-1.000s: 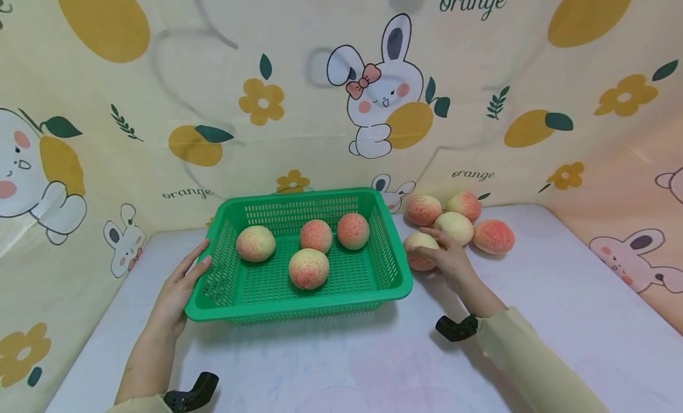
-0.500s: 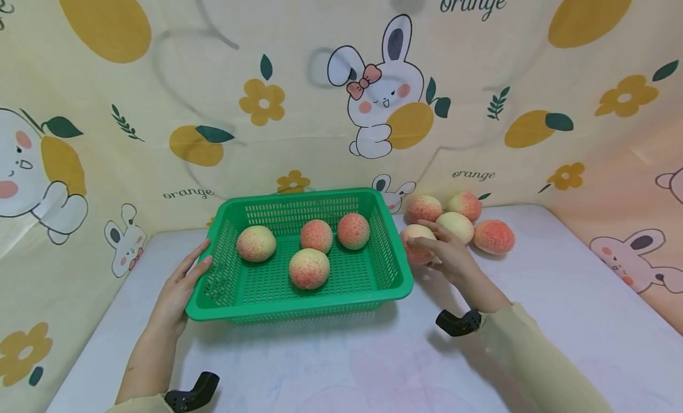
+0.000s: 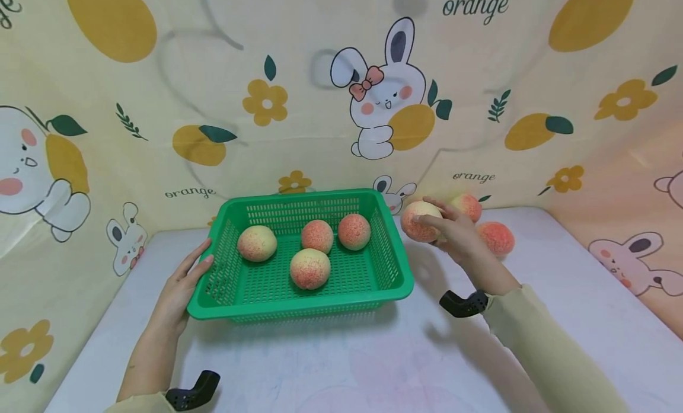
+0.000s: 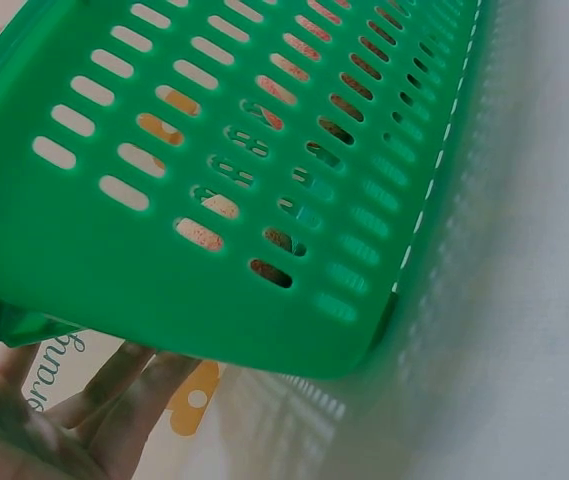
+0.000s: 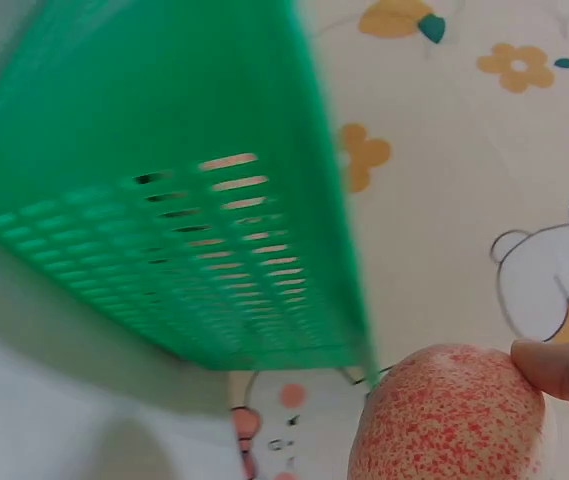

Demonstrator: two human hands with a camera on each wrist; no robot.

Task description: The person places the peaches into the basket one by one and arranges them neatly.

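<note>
A green plastic basket (image 3: 299, 311) stands on the table with several red-and-cream peaches inside, among them a paler peach (image 3: 257, 243) at the left and a redder peach (image 3: 354, 231) at the right. My left hand (image 3: 175, 290) holds the basket's left rim, thumb on top, and its fingers (image 4: 139, 410) show below the rim in the left wrist view. Just beyond the basket's right rim, my right hand (image 3: 463, 240) grips another peach (image 3: 418, 221) between thumb and fingers. The right wrist view shows that peach (image 5: 454, 420) with one fingertip (image 5: 554, 372) against it.
Behind my right hand lie more peaches, including a red peach (image 3: 497, 238) and one by the cloth (image 3: 467, 207). A patterned cloth backdrop (image 3: 315, 164) with rabbits and flowers rises behind the table (image 3: 320, 365).
My right hand has taken the peach off the table, raising it up and away to the basket's back right corner. My left hand and the basket stay put.
</note>
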